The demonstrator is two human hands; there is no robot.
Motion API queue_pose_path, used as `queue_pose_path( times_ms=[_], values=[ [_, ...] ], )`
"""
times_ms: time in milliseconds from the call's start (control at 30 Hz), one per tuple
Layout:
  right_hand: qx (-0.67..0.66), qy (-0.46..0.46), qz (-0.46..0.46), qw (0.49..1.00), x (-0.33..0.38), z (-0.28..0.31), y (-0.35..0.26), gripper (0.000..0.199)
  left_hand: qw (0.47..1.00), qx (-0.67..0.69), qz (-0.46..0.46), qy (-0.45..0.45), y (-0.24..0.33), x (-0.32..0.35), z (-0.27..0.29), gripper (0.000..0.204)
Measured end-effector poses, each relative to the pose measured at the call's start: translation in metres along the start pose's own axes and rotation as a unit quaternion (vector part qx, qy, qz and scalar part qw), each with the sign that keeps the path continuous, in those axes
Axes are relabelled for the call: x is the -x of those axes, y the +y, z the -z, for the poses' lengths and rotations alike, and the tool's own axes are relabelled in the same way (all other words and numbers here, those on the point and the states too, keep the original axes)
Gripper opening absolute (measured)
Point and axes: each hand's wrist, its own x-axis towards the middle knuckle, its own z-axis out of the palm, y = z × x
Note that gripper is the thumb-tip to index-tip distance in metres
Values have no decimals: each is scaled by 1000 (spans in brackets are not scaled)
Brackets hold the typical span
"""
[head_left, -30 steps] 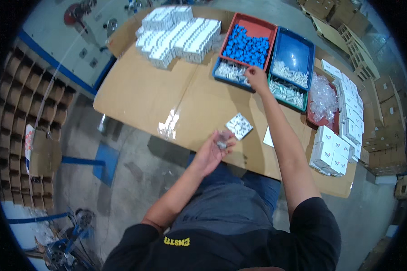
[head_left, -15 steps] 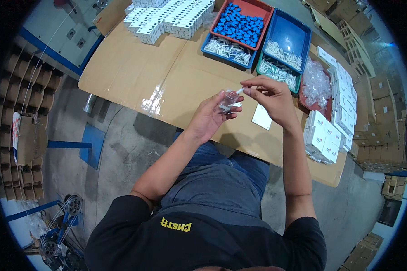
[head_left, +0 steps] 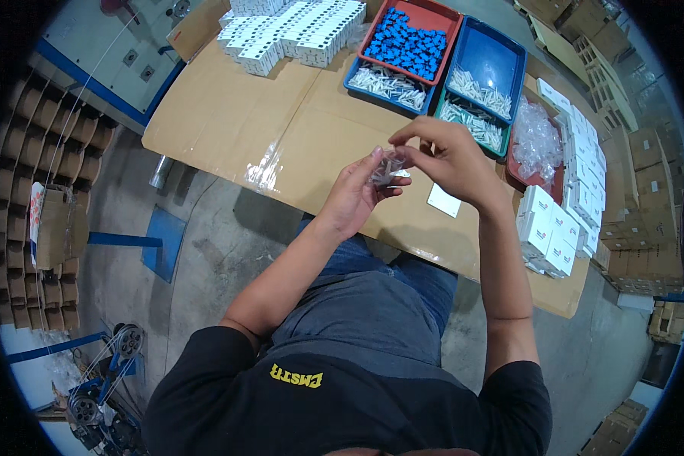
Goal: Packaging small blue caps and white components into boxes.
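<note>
Over the near edge of the table, my left hand is closed around a small clear plastic container with some whitish pieces inside. My right hand comes in from the right with thumb and forefinger pinched together at the container's mouth. What those fingertips hold, if anything, is hidden. Just below the right hand, a flat white card or box lies on the cardboard-covered table.
Beyond my hands, a red tray of blue parts sits on a blue tray of white sticks. Beside them, another blue tray overlaps a green one. Clear plastic pieces, white boxes and stacked cartons stand around.
My right hand has moved slightly left and down to the container's mouth. The white stick that showed between its fingertips is no longer visible there. My left hand keeps hold of the container.
</note>
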Motion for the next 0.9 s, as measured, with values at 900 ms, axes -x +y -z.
queue_pose_path(
  times_ms=[900],
  values=[
    [-154, -50, -79, 984, 2, -12, 47, 40, 998, 13, 58, 5, -20, -4, 19, 48]
  ],
)
